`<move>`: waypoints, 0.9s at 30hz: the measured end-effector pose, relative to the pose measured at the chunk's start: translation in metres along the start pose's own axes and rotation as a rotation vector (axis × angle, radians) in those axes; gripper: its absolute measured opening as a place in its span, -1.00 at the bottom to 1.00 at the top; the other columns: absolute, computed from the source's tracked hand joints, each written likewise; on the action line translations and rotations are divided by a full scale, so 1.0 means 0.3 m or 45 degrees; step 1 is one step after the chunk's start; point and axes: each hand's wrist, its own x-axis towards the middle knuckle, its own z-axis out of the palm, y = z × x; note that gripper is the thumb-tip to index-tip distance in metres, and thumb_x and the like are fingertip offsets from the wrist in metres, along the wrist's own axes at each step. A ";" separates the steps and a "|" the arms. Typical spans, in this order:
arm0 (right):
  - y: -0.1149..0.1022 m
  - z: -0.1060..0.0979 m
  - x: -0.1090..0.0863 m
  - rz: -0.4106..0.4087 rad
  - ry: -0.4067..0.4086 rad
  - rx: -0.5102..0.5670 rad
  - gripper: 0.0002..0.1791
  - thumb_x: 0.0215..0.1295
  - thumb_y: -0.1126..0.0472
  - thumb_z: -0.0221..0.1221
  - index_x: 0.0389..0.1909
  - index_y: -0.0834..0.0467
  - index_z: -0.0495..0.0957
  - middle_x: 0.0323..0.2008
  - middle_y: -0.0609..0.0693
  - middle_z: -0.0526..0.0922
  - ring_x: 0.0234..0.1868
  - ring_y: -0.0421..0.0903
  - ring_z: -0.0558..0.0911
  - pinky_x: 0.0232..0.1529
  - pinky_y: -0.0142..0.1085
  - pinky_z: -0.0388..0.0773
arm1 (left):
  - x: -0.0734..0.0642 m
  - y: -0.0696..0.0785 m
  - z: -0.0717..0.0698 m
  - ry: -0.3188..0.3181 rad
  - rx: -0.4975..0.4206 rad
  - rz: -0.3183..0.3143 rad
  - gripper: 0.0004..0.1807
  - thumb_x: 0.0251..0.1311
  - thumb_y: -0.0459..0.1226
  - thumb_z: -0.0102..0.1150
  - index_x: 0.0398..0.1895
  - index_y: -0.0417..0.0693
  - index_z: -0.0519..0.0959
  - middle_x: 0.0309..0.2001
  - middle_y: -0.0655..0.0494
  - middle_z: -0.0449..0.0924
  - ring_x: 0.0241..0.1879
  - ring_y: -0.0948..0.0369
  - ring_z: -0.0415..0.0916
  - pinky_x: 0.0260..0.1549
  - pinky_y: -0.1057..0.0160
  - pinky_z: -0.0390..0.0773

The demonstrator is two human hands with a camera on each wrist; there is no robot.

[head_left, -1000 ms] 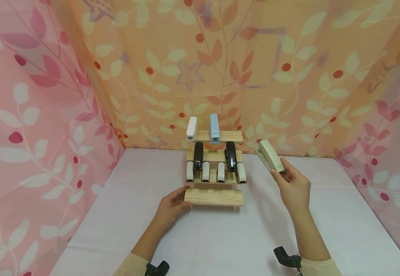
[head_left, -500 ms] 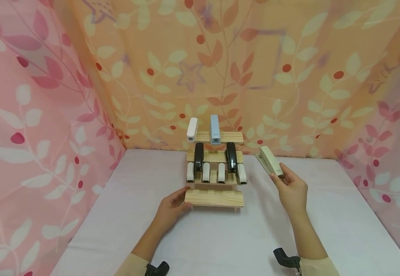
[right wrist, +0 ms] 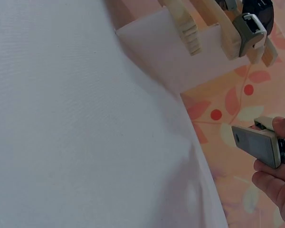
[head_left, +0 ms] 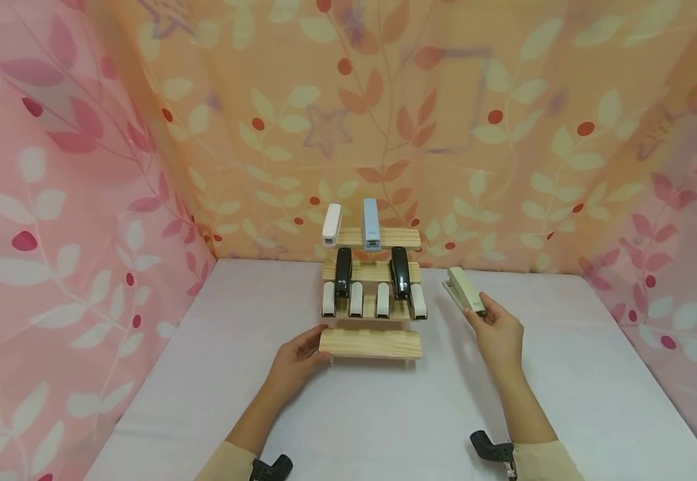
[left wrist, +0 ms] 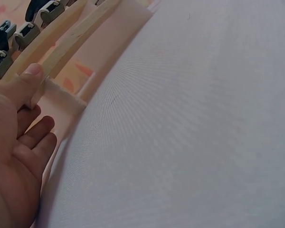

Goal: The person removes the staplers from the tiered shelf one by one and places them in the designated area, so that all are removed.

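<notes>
My right hand [head_left: 501, 337] pinches a pale green stapler [head_left: 466, 291] by its near end, held up to the right of a tiered wooden display rack [head_left: 370, 344]. In the right wrist view the grey underside of that stapler's base [right wrist: 254, 145] shows, with thumb on one side and fingers on the other. The left hand [head_left: 293, 361] grips the left end of the rack's lowest board, thumb lying along the board end [left wrist: 50, 69] in the left wrist view. That lowest board carries no stapler.
Upper tiers hold a white stapler [head_left: 332, 224], a blue stapler [head_left: 371, 224], two black staplers [head_left: 343, 272] and several small white staplers [head_left: 356, 299]. A white cloth-covered table [head_left: 216, 401] lies beneath. Floral curtains [head_left: 300, 153] enclose the back and sides.
My right hand has brought the pale green stapler slightly lower and a little nearer the rack. The left hand keeps its grip on the lowest board.
</notes>
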 end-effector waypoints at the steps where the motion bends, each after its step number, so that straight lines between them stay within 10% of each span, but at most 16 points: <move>1: 0.007 0.001 -0.001 0.006 -0.005 -0.003 -0.34 0.34 0.19 0.38 0.39 0.32 0.42 0.26 0.33 0.54 0.25 0.15 0.60 -0.07 -0.70 0.54 | 0.000 0.000 0.001 -0.003 -0.002 -0.003 -0.27 0.13 -0.14 0.51 0.41 0.00 0.50 0.40 0.11 0.48 0.42 0.10 0.40 0.33 0.35 0.46; 27: 0.110 0.040 -0.005 0.129 -0.055 -0.139 -0.34 0.37 0.16 0.36 0.40 0.31 0.41 0.28 0.34 0.53 0.29 0.20 0.58 0.11 -0.37 0.61 | -0.001 -0.006 0.008 0.019 0.031 0.007 -0.28 0.12 -0.09 0.51 0.39 0.08 0.52 0.38 0.16 0.50 0.41 0.13 0.42 0.33 0.30 0.47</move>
